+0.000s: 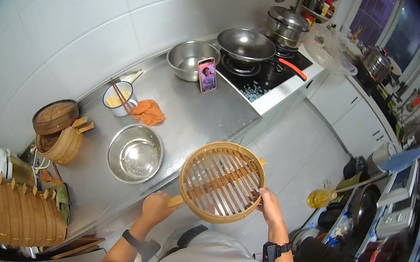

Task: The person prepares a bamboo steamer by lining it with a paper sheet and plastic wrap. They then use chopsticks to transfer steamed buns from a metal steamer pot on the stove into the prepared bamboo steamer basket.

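Note:
A round bamboo steamer basket [222, 182] with a slatted base is held in the air in front of me, past the counter's edge. My left hand [159, 207] is closed around its short wooden handle. On the other side, my right hand [269, 205] grips the rim, its fingers partly hidden behind the basket. Left of the basket, a steel bowl [135, 154] stands on the steel counter [211, 119]. Behind that bowl lie a crumpled orange cloth [148, 112] and a white enamel mug [118, 109] with chopsticks across it.
Stacked bamboo steamers [24, 214] and a smaller steamer with its lid [59, 145] stand at the left. A phone [207, 75] leans against a large steel basin [187, 58]. Beyond are a wok [245, 46] and a steel steamer pot [286, 27] on the hob. An oil jug [319, 199] is at the right.

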`<state>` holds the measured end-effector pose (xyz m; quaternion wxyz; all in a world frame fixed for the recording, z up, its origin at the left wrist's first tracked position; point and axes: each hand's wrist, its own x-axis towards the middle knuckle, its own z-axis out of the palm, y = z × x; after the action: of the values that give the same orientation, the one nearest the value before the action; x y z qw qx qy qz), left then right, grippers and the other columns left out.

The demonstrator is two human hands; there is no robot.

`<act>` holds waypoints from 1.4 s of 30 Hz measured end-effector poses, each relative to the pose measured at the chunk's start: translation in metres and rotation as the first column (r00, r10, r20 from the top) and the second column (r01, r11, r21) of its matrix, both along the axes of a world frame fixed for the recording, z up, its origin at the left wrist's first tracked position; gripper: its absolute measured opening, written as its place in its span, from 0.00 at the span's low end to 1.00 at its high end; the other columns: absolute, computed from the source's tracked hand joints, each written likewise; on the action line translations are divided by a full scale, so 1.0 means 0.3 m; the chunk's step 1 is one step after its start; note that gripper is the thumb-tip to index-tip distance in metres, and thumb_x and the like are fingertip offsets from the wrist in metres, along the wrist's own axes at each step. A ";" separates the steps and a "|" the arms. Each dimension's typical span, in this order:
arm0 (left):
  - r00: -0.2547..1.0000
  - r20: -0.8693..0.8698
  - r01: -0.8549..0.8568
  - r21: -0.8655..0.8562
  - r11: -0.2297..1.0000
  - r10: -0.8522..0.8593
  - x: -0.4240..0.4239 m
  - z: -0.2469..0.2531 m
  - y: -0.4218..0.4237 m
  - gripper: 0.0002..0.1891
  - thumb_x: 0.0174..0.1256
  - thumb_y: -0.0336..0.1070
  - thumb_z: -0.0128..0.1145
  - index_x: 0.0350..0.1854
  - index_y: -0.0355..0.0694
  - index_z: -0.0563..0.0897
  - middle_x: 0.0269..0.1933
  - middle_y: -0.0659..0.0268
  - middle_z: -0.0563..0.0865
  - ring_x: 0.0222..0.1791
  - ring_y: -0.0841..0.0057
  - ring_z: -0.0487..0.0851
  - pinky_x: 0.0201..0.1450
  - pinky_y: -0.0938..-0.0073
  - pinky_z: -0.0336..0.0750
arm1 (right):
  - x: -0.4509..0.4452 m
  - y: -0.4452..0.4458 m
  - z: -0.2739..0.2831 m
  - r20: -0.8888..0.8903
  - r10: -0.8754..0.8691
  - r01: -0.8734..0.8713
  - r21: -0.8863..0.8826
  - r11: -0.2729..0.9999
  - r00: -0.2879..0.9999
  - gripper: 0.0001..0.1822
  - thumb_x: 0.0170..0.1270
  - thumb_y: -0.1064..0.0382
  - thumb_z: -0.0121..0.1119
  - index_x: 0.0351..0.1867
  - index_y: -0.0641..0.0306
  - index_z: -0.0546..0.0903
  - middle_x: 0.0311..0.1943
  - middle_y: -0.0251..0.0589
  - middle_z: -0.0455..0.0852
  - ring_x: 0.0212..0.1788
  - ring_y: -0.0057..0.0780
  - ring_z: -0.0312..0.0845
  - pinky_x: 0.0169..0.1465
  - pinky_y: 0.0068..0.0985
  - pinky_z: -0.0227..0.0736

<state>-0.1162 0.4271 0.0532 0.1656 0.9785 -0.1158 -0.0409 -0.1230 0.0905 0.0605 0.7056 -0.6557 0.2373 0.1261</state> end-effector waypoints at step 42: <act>0.213 -0.523 -0.813 -0.564 -0.148 0.825 -0.320 0.061 -0.584 0.03 0.56 0.26 0.54 0.25 0.37 0.75 0.15 0.71 0.74 0.12 0.85 0.69 0.15 0.82 0.62 | 0.840 -0.002 -0.646 -0.282 0.094 0.225 0.892 0.391 0.955 0.29 0.70 0.43 0.32 0.58 0.66 0.65 0.58 0.42 0.68 0.63 0.37 0.60 0.68 0.39 0.50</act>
<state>-0.2121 0.2518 0.0716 0.5485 0.6414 0.5195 0.1335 0.1289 0.0900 -0.1332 0.9111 -0.1226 0.2537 0.3009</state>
